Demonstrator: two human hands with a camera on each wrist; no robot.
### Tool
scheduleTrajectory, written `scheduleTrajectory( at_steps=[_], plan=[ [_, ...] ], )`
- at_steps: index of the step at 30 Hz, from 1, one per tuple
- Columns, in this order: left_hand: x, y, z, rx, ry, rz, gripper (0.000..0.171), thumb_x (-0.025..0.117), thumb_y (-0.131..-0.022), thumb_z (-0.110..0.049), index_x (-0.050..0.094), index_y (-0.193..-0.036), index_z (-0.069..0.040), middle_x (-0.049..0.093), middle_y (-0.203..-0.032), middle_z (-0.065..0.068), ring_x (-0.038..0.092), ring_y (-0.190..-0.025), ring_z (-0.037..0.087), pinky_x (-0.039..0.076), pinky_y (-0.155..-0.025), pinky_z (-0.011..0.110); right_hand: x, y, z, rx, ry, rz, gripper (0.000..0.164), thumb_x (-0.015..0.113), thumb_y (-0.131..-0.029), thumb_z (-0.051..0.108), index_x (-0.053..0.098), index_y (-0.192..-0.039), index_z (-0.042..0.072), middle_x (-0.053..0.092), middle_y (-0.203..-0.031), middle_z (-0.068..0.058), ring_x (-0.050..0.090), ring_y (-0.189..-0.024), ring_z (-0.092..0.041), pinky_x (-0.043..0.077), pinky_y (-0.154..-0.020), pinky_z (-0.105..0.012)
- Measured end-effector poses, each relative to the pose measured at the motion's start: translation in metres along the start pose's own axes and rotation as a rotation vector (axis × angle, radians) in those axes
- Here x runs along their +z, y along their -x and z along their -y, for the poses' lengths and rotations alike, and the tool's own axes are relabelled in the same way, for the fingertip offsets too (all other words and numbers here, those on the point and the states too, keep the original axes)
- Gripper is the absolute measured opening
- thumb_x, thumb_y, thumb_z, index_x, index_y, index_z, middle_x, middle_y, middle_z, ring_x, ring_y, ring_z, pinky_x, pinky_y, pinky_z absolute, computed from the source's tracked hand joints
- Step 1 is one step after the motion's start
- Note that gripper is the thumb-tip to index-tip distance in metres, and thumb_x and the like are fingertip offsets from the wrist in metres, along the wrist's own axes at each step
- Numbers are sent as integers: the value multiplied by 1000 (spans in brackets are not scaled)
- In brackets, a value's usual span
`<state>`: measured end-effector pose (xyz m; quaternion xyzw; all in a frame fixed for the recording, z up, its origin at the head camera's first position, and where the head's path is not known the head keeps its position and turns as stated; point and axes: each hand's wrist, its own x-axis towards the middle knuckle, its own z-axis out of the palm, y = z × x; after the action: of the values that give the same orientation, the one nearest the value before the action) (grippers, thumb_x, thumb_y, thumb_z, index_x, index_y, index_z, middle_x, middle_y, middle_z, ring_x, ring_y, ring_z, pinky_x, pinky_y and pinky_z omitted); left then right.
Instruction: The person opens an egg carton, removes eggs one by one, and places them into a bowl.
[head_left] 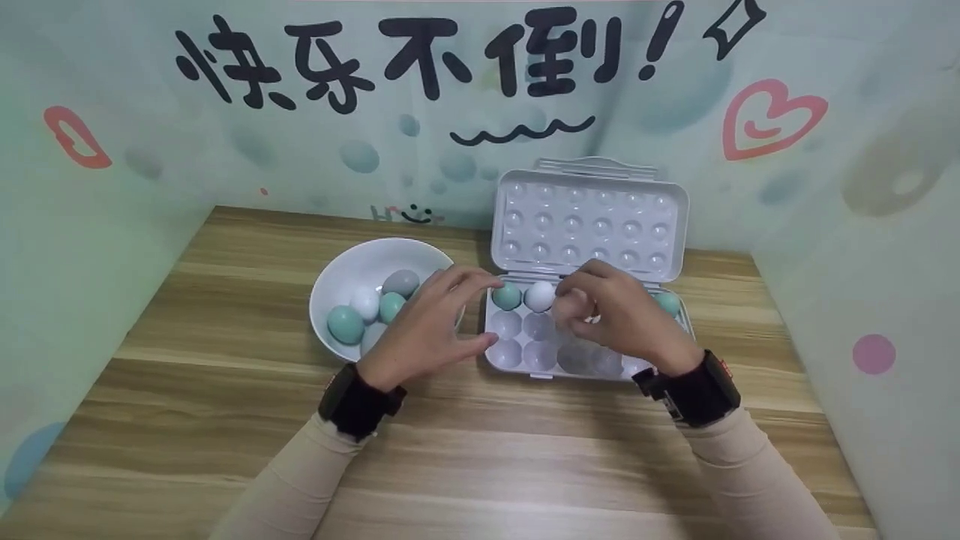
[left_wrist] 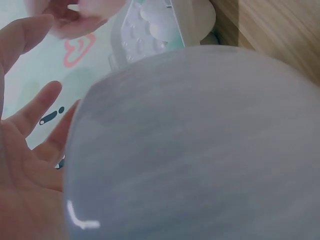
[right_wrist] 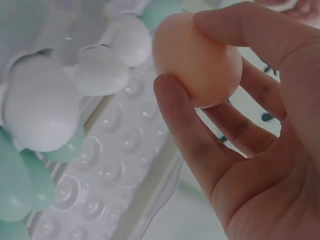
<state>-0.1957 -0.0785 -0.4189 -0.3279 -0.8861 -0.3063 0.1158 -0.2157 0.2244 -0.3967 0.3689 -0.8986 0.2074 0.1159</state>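
A brown egg (right_wrist: 195, 60) is pinched between the thumb and fingers of my right hand (head_left: 626, 315), which hangs over the egg carton (head_left: 495, 367). Part of the carton and its row of eggs is covered by that hand in the head view. Along the carton's back row sit a green egg (head_left: 507, 297), a white egg (head_left: 539, 298) and another green egg (head_left: 667, 304) at the right end. Between bowl and carton, my left hand (head_left: 427, 330) holds nothing, thumb and fingers spread apart. Its index fingertip overlaps the left green egg in the head view.
A white bowl (head_left: 322, 289) stands left of the carton with several green, white and grey eggs, partly behind my left hand. The carton's dimpled lid (head_left: 589, 221) stands raised close to the printed backdrop (head_left: 300, 165). Everything rests on a wood-grain table (head_left: 480, 465).
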Motion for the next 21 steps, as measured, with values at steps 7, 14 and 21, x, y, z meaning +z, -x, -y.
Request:
scheduleTrajectory(
  at_steps=[7,14,21],
  plan=[
    [2,-5,-4,30,27,-62,66,89,-85,-28,60,-144,-19,58,-142,-1,53,-133,21,42,-116,36,-7,-3,20,131,-174,-112,35,90,-84,11,74,-114,8,71,-112,-4,65,-101,-16,62,-81,-32],
    [3,-8,-6,81,62,-140,65,92,-83,-22,60,-140,-15,58,-138,2,55,-131,20,45,-114,33,-1,-15,40,256,-471,-139,35,89,-88,21,73,-117,12,73,-113,0,73,-99,-19,61,-87,-34],
    [3,-10,-11,101,132,-170,68,92,-83,-19,58,-141,-11,57,-140,7,56,-125,20,57,-98,30,5,-20,49,334,-661,-160,40,89,-89,24,70,-122,12,71,-119,-4,74,-101,-24,62,-83,-35]
  ],
)
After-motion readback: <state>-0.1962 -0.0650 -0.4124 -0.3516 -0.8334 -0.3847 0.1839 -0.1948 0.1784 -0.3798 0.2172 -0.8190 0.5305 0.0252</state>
